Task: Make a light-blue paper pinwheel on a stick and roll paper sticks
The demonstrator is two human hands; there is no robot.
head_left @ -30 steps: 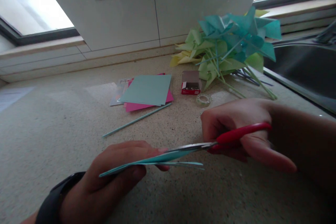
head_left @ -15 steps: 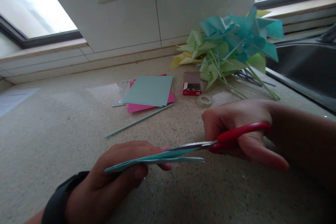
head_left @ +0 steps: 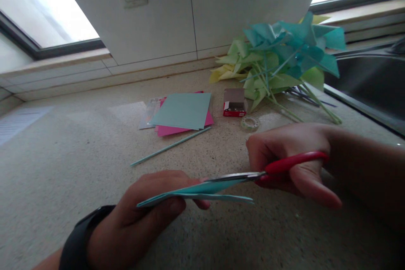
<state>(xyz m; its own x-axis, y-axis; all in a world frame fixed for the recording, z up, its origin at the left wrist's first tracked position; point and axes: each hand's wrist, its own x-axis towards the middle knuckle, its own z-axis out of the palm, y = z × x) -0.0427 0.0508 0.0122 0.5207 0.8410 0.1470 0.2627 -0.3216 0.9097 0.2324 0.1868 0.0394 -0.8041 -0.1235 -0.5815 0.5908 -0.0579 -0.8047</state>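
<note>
A folded sheet of turquoise paper (head_left: 196, 192) is pinched between the thumb and fingers of my left hand (head_left: 148, 202), edge-on to me and raised above the countertop. Its right side parts into two flaps. My right hand (head_left: 291, 156) is closed round the red handles of a pair of scissors (head_left: 281, 164), thumb through one loop. The metal blades point left and lie along the upper flap, close to my left fingertips. Whether the blades are fully closed on the paper cannot be made out.
Beyond my hands lie a pale green paper stack (head_left: 183, 109) over pink sheets (head_left: 172, 130), a thin stick (head_left: 171, 146), a small red box (head_left: 234, 109) and a tape roll (head_left: 249, 123). Paper pinwheels (head_left: 294, 46) lie at back right beside the sink (head_left: 370, 80). A printed sheet (head_left: 22, 120) is far left.
The whole view has shifted slightly, with everything a little further right. The two flaps stand somewhat wider apart at the scissors. Both hands keep their holds.
</note>
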